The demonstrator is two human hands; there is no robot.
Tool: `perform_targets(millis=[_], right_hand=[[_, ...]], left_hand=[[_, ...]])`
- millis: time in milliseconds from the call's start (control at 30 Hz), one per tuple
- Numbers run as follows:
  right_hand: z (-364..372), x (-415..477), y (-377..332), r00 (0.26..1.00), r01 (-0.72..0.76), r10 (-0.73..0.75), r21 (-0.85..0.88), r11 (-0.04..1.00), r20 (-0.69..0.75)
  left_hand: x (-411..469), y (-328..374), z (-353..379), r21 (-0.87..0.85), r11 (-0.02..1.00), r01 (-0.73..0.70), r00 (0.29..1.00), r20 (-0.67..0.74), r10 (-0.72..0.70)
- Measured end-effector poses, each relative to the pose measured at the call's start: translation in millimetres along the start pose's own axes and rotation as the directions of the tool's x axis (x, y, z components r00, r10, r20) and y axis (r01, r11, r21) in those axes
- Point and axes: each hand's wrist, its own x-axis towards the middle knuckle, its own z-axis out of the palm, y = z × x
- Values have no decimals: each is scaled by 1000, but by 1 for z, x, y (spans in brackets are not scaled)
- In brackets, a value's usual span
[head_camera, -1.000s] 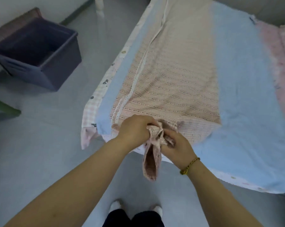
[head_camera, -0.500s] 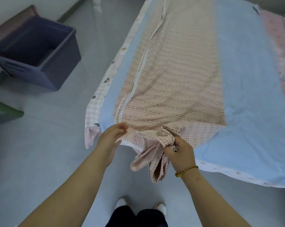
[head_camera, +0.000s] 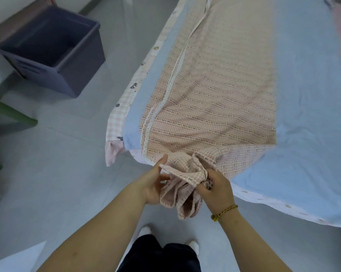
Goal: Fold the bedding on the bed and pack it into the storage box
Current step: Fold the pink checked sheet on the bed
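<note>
**Both hands at the bunched end of the checked cover**

A dark storage box (head_camera: 53, 50) stands open on the floor at the upper left, well away from the bed; its inside is in shadow and hard to make out. Below it a green frame (head_camera: 12, 114) is cut off by the left edge. The left hand (head_camera: 154, 185) is spread, palm toward the cloth, thumb lying on a fold, its fingers partly hidden behind the fabric. The pink checked cover (head_camera: 210, 91) lies in a long strip on a blue sheet (head_camera: 307, 118), its near end gathered and hanging off the bed edge. The right hand (head_camera: 216, 189) is clenched on that gathered end, fingertips buried in it. The bed's far end runs out of view.
</note>
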Motion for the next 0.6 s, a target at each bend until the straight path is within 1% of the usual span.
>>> perform_targets(millis=[67,133,200,267,333,400,500,600], right_hand=[[0,-3,2,999,37,-36,-26,999,29],[-2,-7,5,997,55,-51,-56,997,64],[-4,-12,10,994,59,-51,-86,995,93],[-8,-16,16,994,47,-38,-91,995,102],[-14,-21,23,995,5,1,-63,998,99],[-20,-30,29,995,-54,56,-27,998,82],[-31,-45,36,986,-165,161,105,981,49],[-39,-62,44,963,-265,270,258,929,17]], left_hand=[[1,1,3,71,997,-10,1000,9,9],[2,-2,9,178,983,-36,999,6,36],[0,-10,17,316,947,-53,999,4,54],[-3,-17,21,387,915,-113,991,-16,129],[-6,-24,20,385,903,-193,967,-80,241],[-9,-28,13,298,913,-280,934,-135,330],[-16,-27,-5,207,905,-371,900,-160,405],[-27,-32,-29,209,884,-419,855,-236,461]])
